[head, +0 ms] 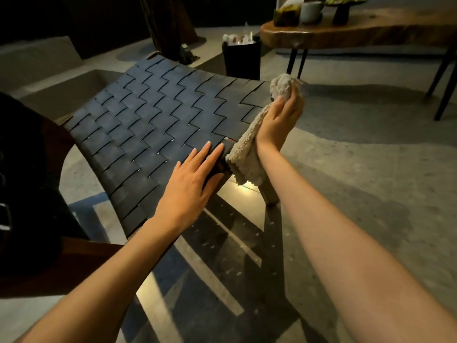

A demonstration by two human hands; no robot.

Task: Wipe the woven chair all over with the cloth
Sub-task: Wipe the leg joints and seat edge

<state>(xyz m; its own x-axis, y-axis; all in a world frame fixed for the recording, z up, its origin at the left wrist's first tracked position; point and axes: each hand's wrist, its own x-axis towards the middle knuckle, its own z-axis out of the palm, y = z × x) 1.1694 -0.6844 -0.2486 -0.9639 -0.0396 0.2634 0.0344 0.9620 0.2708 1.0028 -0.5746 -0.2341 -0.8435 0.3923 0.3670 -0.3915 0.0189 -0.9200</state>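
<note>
Ahead of the left hand (195, 179) the woven seat (148, 115) lies bare to its far edge. To its left rises the chair's dark curved frame (49, 149). Between the hands hangs the cloth (247, 152), gripped by the right hand (279, 120), with a chair leg (270, 194) below it. Right of that hand is open floor (371, 169); beyond it stand a black bin (242, 60) and a wooden table (346, 33) on thin legs

Dim room, grey concrete floor (358, 169), live-edge wooden table (346, 33) on dark legs, black bin (242, 60)
</note>
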